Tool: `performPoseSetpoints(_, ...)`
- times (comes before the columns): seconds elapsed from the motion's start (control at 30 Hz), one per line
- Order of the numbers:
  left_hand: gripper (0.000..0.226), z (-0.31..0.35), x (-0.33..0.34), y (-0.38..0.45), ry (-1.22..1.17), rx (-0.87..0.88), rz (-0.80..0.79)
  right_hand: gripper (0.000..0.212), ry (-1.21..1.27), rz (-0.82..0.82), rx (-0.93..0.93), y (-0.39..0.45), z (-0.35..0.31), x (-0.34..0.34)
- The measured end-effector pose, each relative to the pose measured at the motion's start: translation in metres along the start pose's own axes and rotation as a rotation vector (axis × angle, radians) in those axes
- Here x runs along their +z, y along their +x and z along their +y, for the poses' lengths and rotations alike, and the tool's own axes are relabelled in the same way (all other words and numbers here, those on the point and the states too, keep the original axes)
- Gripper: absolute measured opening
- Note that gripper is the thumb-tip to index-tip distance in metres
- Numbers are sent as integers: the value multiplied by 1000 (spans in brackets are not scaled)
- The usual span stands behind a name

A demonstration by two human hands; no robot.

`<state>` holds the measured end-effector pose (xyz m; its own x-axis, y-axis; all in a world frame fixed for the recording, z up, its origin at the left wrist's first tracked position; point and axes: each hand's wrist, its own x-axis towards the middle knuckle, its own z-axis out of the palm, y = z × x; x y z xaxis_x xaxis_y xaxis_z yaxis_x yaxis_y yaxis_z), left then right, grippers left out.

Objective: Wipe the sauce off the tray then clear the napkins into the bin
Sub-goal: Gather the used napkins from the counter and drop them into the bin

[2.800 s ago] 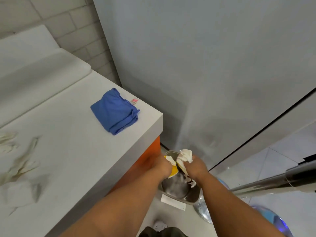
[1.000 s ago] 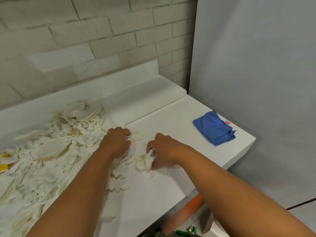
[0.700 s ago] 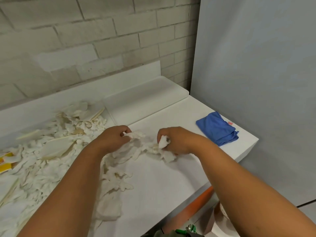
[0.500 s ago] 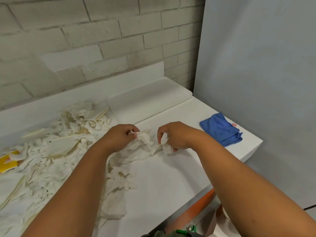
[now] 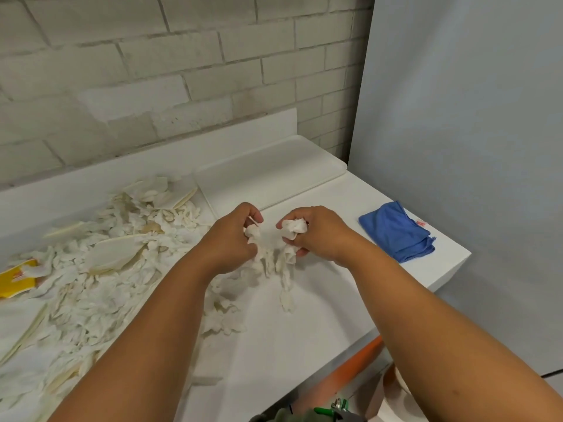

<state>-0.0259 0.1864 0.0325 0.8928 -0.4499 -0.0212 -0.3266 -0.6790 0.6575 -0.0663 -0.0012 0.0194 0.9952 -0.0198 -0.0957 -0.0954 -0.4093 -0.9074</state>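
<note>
The heap of torn napkins (image 5: 100, 269) sprawls across the white counter (image 5: 304, 345) to my left, its long axis running from the near left edge up toward the brick wall, so my left hand (image 5: 231, 239) is the nearer one to it. The bin is out of sight (I judge it sits low, beyond the counter's right end), which would put the carry on the side away from the heap. Both hands meet above the counter just beside the heap's right fringe. My left hand is curled closed round a small wad of napkin scraps (image 5: 265, 254), with strands trailing down to the surface. My right hand (image 5: 316, 233) is closed too, fingers wrapped round a crumpled ball of napkin (image 5: 294, 226). The two bunches hang close together, nearly touching. A folded blue cloth (image 5: 396, 233) lies well apart on my right, near the counter's corner.
</note>
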Motion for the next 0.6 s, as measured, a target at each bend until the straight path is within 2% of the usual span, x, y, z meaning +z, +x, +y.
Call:
performPoseSetpoints(0.1,28,-5,2,-3,184,-78,-102,18,167,13,13,-6,3,-16)
performPoseSetpoints(0.13,38,-6,5,-5,255,-123,-157,17,234,16,7,-9,3,-22)
performPoseSetpoints(0.23,99,-8,25,-10,402,-251,-297,17,423,-7,3,-16,3,-40)
performPoseSetpoints(0.27,112,-6,33,-12,399,-267,-307,17,460,-24,6,-18,3,-44)
performPoseSetpoints(0.33,126,-2,50,-14,404,-266,-286,18,471,-60,3,-22,0,-50)
performPoseSetpoints(0.47,125,5,63,-13,529,-231,-263,19,288,-109,2,-23,-5,-53)
performPoseSetpoints(0.53,122,5,57,-11,528,-212,-288,24,-3,-144,28,-21,-2,-46)
performPoseSetpoints(0.6,121,5,48,-8,563,-178,-345,35,-322,-244,94,-21,4,-31)
